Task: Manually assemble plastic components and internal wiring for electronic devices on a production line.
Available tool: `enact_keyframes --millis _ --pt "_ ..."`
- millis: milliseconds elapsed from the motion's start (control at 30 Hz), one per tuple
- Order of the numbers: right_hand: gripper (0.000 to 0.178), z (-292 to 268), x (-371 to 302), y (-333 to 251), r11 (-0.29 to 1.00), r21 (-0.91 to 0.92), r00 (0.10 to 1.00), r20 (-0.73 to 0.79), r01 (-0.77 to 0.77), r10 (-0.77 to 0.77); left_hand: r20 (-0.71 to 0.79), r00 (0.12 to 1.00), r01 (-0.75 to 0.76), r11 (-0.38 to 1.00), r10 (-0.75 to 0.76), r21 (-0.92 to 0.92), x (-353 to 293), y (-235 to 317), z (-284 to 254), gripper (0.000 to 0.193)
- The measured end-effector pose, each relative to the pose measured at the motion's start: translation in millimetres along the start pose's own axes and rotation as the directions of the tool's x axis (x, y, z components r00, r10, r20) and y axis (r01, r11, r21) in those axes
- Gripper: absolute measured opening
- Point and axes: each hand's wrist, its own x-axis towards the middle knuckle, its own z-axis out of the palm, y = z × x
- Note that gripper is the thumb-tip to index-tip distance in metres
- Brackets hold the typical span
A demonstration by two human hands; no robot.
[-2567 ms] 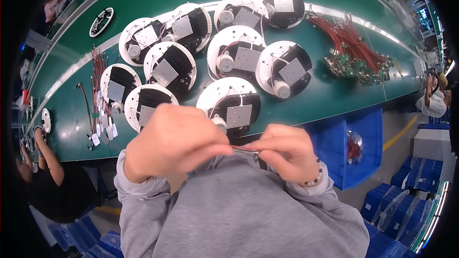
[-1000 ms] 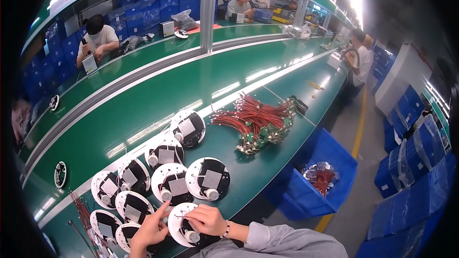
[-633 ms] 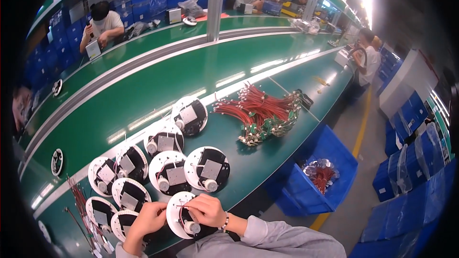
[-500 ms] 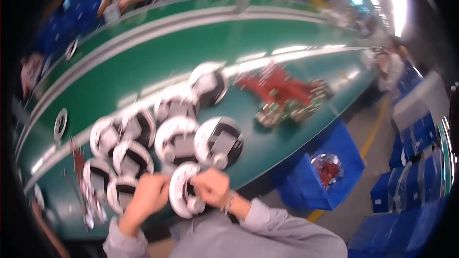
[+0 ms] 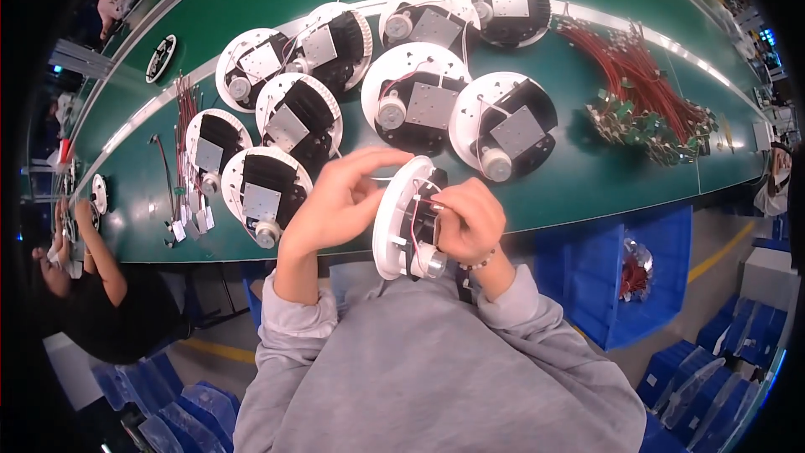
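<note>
My left hand (image 5: 340, 205) is closed on the rim of a round white housing (image 5: 387, 222), which stands tilted on edge in front of my body. A silver motor (image 5: 432, 263) sits at its lower end, and thin red and white wires run across its inner side. My right hand (image 5: 474, 222) is closed in a pinch on a thin red wire (image 5: 426, 200) at the inner side; the fingertips partly hide its end. Just beyond my hands lie several like housings (image 5: 418, 96), with black inner parts, metal plates and motors facing up.
A pile of red wire bundles with small green boards (image 5: 650, 101) lies right on the green table (image 5: 579, 189). More wires (image 5: 180, 159) lie left. A blue bin (image 5: 579, 281) stands below the right edge. At left, a co-worker's arm (image 5: 102, 253) reaches to the table.
The view has swung, so the table's things appear shifted. The held housing has been raised and tipped onto its edge, and my left hand now grips its rim with spread fingers.
</note>
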Motion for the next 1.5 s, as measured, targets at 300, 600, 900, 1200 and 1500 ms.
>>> enact_keyframes --millis 300,600,900,1200,1500 --pt "0.013 7 10 -7 0.997 -0.049 0.997 0.054 -0.052 0.055 0.109 0.976 0.214 0.782 -0.186 -0.586 -6 -11 -18 0.025" --pt "0.013 -26 54 -32 0.93 -0.206 0.824 0.433 -0.305 0.366 -0.357 0.92 0.02 0.931 -0.16 -0.366 -8 -15 5 0.014" --pt "0.007 -3 70 -38 0.919 -0.388 0.809 0.516 -0.073 0.282 -0.389 0.899 0.036 0.919 -0.201 -0.392 -4 -10 8 0.016" --pt "0.015 13 63 -36 0.893 -0.45 0.751 0.6 0.033 0.275 -0.302 0.926 0.098 0.916 -0.226 -0.388 -6 -17 9 0.019" --pt "0.016 10 68 -29 0.948 -0.307 0.829 0.508 -0.08 0.234 -0.161 0.96 0.106 0.833 -0.227 -0.544 -7 -21 7 0.023"
